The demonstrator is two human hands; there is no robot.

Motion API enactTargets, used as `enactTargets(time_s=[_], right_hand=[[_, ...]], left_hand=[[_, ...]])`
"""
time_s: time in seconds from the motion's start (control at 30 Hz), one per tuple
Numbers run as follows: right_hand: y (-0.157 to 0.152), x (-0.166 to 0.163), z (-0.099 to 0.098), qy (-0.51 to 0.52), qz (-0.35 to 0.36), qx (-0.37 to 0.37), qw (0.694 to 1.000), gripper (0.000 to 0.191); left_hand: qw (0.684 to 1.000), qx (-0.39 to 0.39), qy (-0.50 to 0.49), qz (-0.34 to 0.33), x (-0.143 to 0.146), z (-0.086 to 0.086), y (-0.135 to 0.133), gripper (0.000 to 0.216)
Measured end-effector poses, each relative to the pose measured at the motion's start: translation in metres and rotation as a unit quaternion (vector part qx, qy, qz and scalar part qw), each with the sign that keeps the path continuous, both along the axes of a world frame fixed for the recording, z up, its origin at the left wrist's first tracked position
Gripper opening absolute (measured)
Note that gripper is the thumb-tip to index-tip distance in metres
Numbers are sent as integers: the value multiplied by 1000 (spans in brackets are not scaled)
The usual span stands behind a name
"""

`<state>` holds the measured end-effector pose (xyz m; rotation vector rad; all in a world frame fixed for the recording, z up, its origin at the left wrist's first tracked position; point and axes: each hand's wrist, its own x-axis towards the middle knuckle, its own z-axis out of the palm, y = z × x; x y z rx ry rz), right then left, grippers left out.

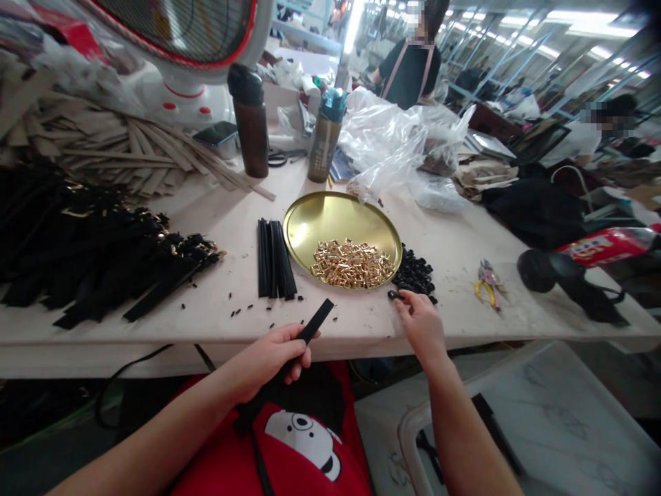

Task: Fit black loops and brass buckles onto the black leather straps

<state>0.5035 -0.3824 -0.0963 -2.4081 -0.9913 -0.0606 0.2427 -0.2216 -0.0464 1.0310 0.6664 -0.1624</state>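
My left hand (289,355) is closed around a flat black strap (321,317), whose free end points up and right over the table's front edge. With thumb and fingertips, my right hand (419,324) pinches a small black piece (393,295), at the near side of a pile of similar black pieces (414,269). Beside that pile lies a round gold tray (335,207) with a heap of small gold metal fittings (354,264) in its near half. Several black straps (275,260) lie side by side left of the tray.
A big heap of black straps (98,241) covers the left side, with beige strips (149,155) behind it. Two bottles (251,124), a fan (186,89) and clear plastic bags (397,138) stand behind. Yellow-handled pliers (486,288) lie right. A person (413,69) is farther back.
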Motion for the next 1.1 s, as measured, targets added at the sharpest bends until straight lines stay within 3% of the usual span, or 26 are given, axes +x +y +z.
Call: enactTargets(time_s=[0.2, 0.33, 0.4, 0.47, 0.53, 0.6, 0.77, 0.97, 1.1], right_hand=[[19, -7, 3, 73, -8, 51, 996, 11], [23, -44, 5, 192, 11, 97, 976, 18], [28, -73, 8, 307, 31, 148, 940, 23], [34, -100, 12, 472, 37, 234, 849, 25], [39, -121, 14, 568, 31, 283, 772, 23], [42, -133, 13, 612, 25, 289, 735, 21], [43, -139, 10, 672, 14, 285, 684, 21], [47, -141, 6, 694, -61, 294, 654, 20], [50, -148, 2, 705, -66, 307, 636, 22]], left_hand=[[995, 89, 0, -33, -8, 5, -8, 23], [996, 76, -9, -43, -8, 13, -13, 20], [998, 32, -31, -43, -6, 16, -15, 20], [998, -21, -43, -43, -3, 18, -16, 21], [996, -66, -40, -35, -4, 17, -16, 21], [995, -89, -32, -25, -6, 13, -15, 21], [997, -72, -24, -21, -15, 0, -12, 21], [998, -30, -26, -46, -19, -7, -8, 20], [996, 15, -15, -82, -19, -9, -5, 23]])
